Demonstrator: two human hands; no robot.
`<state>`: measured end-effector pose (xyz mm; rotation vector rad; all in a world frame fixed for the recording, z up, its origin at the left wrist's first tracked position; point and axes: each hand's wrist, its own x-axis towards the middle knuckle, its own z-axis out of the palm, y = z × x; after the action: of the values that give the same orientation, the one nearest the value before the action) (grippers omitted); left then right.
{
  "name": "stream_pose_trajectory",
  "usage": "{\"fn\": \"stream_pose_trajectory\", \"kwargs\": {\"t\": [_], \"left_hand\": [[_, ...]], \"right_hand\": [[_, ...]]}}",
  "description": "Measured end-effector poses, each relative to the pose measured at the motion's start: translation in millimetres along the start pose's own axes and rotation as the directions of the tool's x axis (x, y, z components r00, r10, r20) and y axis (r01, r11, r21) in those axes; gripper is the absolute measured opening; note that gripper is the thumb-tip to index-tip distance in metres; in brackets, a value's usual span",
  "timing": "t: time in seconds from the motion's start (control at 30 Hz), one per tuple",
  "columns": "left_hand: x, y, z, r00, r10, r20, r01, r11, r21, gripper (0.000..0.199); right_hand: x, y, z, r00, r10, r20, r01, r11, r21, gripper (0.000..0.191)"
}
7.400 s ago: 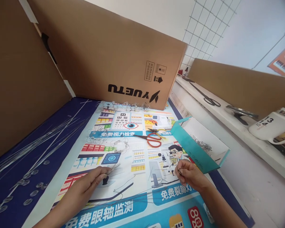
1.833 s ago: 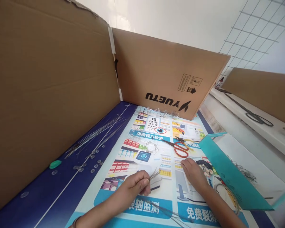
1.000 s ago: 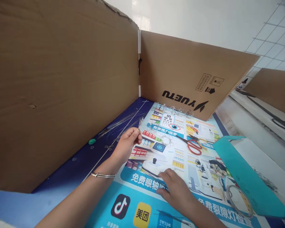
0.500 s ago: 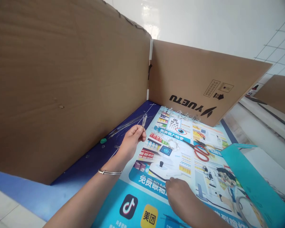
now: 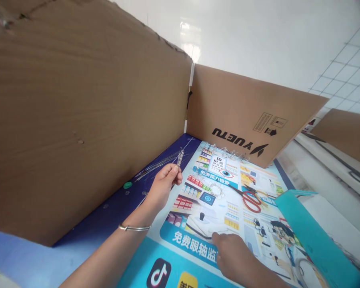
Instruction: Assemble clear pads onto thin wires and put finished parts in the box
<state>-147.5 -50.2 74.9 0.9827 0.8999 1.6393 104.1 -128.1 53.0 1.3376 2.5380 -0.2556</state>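
My left hand [image 5: 165,182], with a bracelet on its wrist, pinches a small bundle of thin wires [image 5: 180,157] that point up and away. Lower and to the right, my right hand [image 5: 229,250] is closed over the printed mat [image 5: 210,222]; a thin dark line runs from its fingertips, and I cannot make out what they hold. More thin wires [image 5: 154,166] lie on the dark blue strip beyond my left hand. Scissors with red handles [image 5: 251,202] rest on the mat beside pliers [image 5: 259,194].
Cardboard panels stand on the left [image 5: 102,104] and at the back [image 5: 243,108]. Small clear pieces [image 5: 228,151] lie along the back panel's foot. A green cap [image 5: 127,185] is at the left panel's base. A teal box [image 5: 321,236] with wires is at right.
The view has tilted and shifted slightly. My left hand still holds the bundle. My right hand has moved slightly to the right, its fingers still closed.
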Motion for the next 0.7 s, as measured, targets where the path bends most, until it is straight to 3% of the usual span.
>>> {"fn": "stream_pose_trajectory", "kwargs": {"t": [0.13,0.3,0.47,0.7], "left_hand": [[-1,11,0.9,0.999,0.038,0.000,-0.038,0.999,-0.003,0.018],[-3,23,-3.7,0.995,0.084,-0.052,-0.083,0.996,0.017,0.019],[-1,19,-5.5,0.993,0.092,-0.071,-0.091,0.996,0.019,0.018],[-3,10,0.3,0.997,0.066,-0.029,-0.065,0.997,0.034,0.018]], "right_hand": [[-7,14,-8,0.997,0.073,0.021,-0.075,0.988,0.136,0.014],[-16,39,-13,0.998,0.037,-0.053,-0.016,0.938,0.347,0.028],[-24,55,-16,0.999,0.035,-0.040,-0.017,0.926,0.378,0.033],[-33,58,-24,1.000,0.024,-0.018,-0.015,0.926,0.377,0.035]]}}
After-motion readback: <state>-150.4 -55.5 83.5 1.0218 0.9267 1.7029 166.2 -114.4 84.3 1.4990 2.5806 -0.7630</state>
